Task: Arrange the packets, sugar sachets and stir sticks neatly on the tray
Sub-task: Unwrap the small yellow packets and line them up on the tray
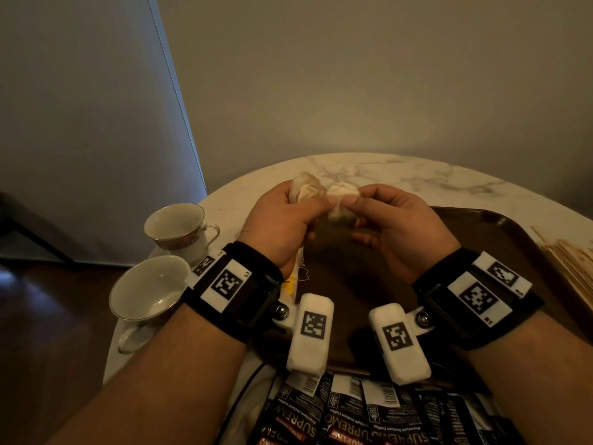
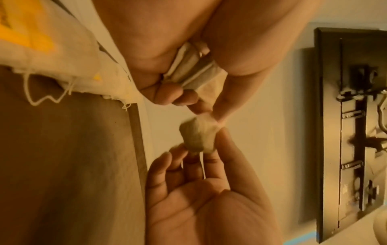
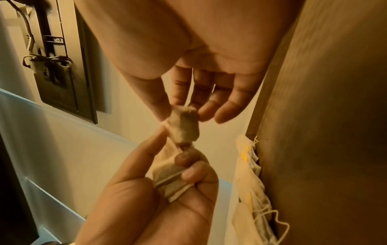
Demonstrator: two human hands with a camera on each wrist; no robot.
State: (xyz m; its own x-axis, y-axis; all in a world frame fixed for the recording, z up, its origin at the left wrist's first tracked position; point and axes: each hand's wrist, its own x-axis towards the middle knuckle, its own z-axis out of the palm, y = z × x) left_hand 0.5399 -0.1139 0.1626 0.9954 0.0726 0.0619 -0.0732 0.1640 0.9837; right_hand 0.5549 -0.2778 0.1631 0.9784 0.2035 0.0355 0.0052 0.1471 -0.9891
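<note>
Pinching one tea bag (image 1: pixel 340 200) at frame centre, right hand (image 1: pixel 398 232) with other fingers loose; clutching several tea bags (image 1: pixel 305 189), left hand (image 1: pixel 282 229) curled, above the tray (image 1: pixel 500 239).

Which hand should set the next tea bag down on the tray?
Right, probably. The right hand pinches a single tea bag and hangs over the tray; the left hand grips a bunch of tea bags beyond the tray's left edge.
</note>
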